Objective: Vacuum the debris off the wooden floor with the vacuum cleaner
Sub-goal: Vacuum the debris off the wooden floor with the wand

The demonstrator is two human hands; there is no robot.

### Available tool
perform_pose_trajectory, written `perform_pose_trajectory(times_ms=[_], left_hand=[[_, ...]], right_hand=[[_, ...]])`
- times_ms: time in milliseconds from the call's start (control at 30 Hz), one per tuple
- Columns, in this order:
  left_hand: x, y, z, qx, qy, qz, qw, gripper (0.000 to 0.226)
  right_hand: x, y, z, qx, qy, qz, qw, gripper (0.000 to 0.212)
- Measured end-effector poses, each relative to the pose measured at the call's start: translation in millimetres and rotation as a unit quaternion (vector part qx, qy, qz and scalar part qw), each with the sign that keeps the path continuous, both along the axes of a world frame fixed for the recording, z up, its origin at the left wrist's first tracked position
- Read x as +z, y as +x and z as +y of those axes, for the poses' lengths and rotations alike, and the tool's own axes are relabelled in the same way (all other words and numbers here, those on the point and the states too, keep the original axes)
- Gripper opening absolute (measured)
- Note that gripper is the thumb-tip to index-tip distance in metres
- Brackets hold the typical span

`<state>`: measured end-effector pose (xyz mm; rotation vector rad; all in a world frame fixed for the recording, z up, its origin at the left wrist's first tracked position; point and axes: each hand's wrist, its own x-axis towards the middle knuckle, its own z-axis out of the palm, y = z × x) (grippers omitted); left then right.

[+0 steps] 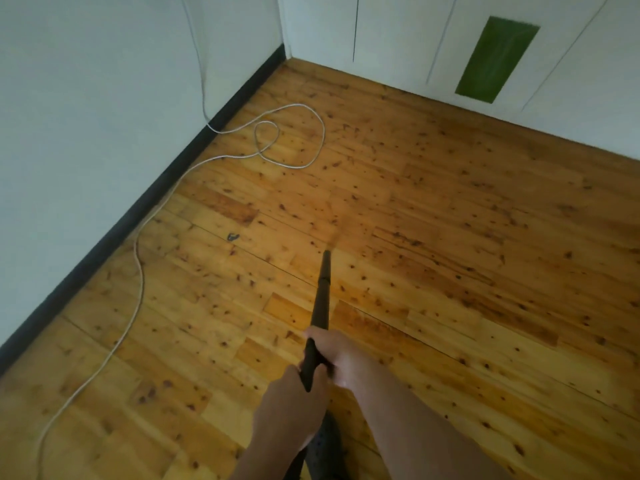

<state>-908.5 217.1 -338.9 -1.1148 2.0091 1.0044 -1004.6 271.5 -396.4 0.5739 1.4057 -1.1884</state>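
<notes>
Wooden floor: fills most of the view in knotty orange boards, bounded by a white wall and black skirting at left, and by white panelled doors with a green patch at the back. Hard and level by the look of it, so should let a nozzle glide rather than drag.

White cord: trails along the skirting and loops loosely near the corner. Limp and easily snagged, so best steered round.

Vacuum wand: reaches from bottom centre forward to a narrow tip mid-floor, on or just above the boards; cannot tell which. Looks a rigid dark tube in jointed sections, probably light, though long enough to feel tip-heavy. Smooth, so wants a full wrap rather than a pinch. Sensibly taken at the near end, with two grips for leverage. Cleaner's body not clearly in view, only a dark shape below the wrists.

Right hand: forward on the tube, fingers curled closed over it.

Left hand: just behind, close against the right, wrapped round the near end with no gap showing.

Debris: one small dark scrap, left of the tip and well apart from it, between wand and skirting. Probably light enough to lift easily. Further specks not separable from knots.
</notes>
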Motion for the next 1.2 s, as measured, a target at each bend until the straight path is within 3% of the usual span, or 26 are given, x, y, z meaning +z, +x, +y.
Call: perform_pose_trajectory(times_ms=[200,400,767,967,1200], left_hand=[[-12,-23,-35,0.036,0.006,0.012,0.999,0.042],[-15,-47,-59,0.025,0.026,0.031,0.999,0.037],[-14,-78,-69,0.035,0.054,0.053,0.996,0.031],[-14,-86,-74,0.045,0.01,0.045,0.998,0.034],[-26,-111,-72,0.034,-0.063,-0.006,0.997,0.033]], right_hand=[[-6,-27,-41,0.028,0.016,0.034,0.999,0.028],[-7,-51,-65,0.036,0.041,0.051,0.997,0.046],[-9,-85,-77,0.027,0.091,0.063,0.993,0.04],[-11,-91,-91,0.086,0.052,0.065,0.993,0.053],[-27,-108,-101,0.097,0.046,0.063,0.992,0.038]])
